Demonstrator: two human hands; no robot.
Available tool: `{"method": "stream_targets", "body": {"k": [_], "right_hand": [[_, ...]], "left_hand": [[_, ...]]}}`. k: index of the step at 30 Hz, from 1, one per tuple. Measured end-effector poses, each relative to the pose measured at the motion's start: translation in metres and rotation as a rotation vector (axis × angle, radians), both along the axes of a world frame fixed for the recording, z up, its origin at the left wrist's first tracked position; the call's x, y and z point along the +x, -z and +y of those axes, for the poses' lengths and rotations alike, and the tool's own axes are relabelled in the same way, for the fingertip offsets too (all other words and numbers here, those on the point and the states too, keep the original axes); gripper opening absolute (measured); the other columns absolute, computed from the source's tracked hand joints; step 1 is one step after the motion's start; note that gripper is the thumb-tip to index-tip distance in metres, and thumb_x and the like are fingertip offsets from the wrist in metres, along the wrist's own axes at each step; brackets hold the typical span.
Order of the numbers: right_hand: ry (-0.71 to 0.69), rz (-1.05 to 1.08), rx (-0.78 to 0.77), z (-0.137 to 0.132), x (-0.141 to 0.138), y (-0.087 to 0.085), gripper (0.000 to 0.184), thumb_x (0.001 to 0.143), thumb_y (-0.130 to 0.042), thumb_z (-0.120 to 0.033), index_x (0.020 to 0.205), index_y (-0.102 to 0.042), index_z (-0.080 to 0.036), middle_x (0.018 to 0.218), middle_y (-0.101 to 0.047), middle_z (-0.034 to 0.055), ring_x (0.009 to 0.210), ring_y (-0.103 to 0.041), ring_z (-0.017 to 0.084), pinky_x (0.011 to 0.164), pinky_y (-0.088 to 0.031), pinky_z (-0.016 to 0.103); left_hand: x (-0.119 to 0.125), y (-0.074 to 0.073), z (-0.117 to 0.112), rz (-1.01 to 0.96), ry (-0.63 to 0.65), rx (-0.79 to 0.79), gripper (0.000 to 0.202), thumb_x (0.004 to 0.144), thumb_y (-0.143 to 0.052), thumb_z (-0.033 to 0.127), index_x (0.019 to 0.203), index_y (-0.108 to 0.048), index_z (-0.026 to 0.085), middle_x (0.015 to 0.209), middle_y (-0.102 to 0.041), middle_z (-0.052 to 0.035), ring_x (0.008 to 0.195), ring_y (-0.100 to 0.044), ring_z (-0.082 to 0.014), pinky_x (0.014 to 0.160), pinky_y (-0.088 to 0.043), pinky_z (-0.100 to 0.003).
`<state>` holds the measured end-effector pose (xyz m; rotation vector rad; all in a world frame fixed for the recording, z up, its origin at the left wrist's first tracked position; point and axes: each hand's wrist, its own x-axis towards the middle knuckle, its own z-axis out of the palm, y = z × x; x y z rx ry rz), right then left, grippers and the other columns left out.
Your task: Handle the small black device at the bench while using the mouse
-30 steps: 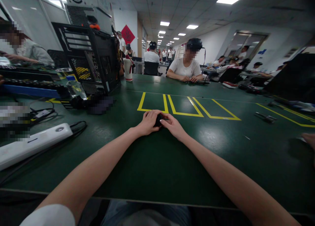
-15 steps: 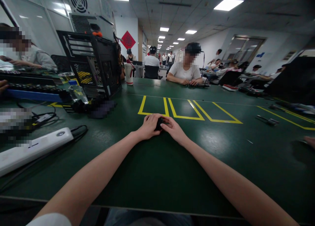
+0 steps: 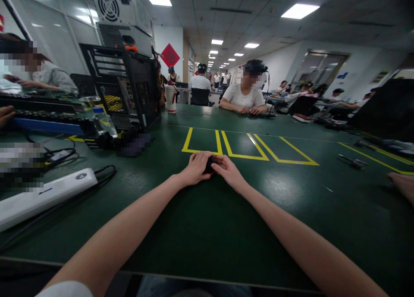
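A small black object (image 3: 210,164) sits between the two hands, enclosed from both sides and largely hidden by the fingers. The left grip (image 3: 197,170) curls over its left side, fingers bent across the top and thumb below; the right grip (image 3: 226,171) pinches its right side, thumb and fingertips brought in against it. Whether the object's underside touches the bench (image 3: 207,228) cannot be told. Both forearms reach in over the near edge of the bench, and the hands meet well in from that edge.

Just beyond the fingers, a row of yellow tape outlines (image 3: 247,157) runs across toward the far edge. Rightward on the bench lies a metal rod (image 3: 351,161) with a thicker end, near another strip of tape, and another person's hand (image 3: 403,187) shows nearer the right end. Toward the near left corner lies a white power strip (image 3: 64,193), with dark cables beside it. Farther back on the left stand a bottle with a blue cap (image 3: 105,123) and a black computer case (image 3: 121,85), a power supply (image 3: 119,12) stacked above it. A white cup (image 3: 170,99) stands near the far edge, where a co-worker in a white shirt (image 3: 244,96) sits with both hands on the bench.
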<state>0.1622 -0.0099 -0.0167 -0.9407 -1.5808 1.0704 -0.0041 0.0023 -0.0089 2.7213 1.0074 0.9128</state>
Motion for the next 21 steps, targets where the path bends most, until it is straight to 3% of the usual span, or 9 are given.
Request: {"method": "stream_targets", "body": {"k": [7, 12, 17, 21], "right_hand": [[-0.098, -0.016, 0.028, -0.0042, 0.002, 0.0015, 0.033, 0.069, -0.062, -0.026, 0.098, -0.047, -0.024, 0.104, -0.052, 0.0013, 0.096, -0.055, 0.015, 0.087, -0.045, 0.035], [-0.031, 0.006, 0.076, -0.0038, 0.0003, 0.0005, 0.019, 0.072, -0.059, -0.028, 0.088, -0.05, -0.022, 0.097, -0.053, 0.0003, 0.095, -0.054, 0.014, 0.087, -0.044, 0.033], [-0.017, -0.059, 0.049, -0.0017, 0.0018, -0.0001, 0.03, 0.073, -0.057, -0.028, 0.101, -0.049, -0.021, 0.105, -0.053, 0.0039, 0.101, -0.051, 0.017, 0.09, -0.042, 0.037], [-0.098, -0.019, 0.054, -0.0036, 0.002, 0.0011, 0.031, 0.069, -0.061, -0.026, 0.097, -0.049, -0.023, 0.101, -0.052, 0.0017, 0.098, -0.053, 0.016, 0.09, -0.043, 0.036]], "left_hand": [[-0.0001, 0.0014, 0.0016, -0.007, 0.0, -0.014, 0.058, 0.067, -0.056, 0.021, 0.118, -0.028, 0.022, 0.119, -0.043, -0.0084, 0.114, -0.038, -0.024, 0.097, -0.024, -0.044], [0.0006, 0.0019, 0.0019, -0.004, 0.008, -0.008, 0.055, 0.069, -0.055, 0.025, 0.118, -0.029, 0.022, 0.119, -0.042, -0.0088, 0.115, -0.037, -0.0243, 0.097, -0.024, -0.044], [0.0006, 0.0027, 0.0029, 0.002, 0.008, -0.005, 0.057, 0.068, -0.055, 0.023, 0.118, -0.027, 0.021, 0.119, -0.042, -0.009, 0.114, -0.038, -0.0241, 0.097, -0.024, -0.044], [0.0007, 0.0037, 0.0038, 0.005, -0.006, 0.001, 0.059, 0.067, -0.056, 0.021, 0.118, -0.027, 0.021, 0.119, -0.042, -0.0085, 0.114, -0.038, -0.0248, 0.097, -0.023, -0.044]]}}
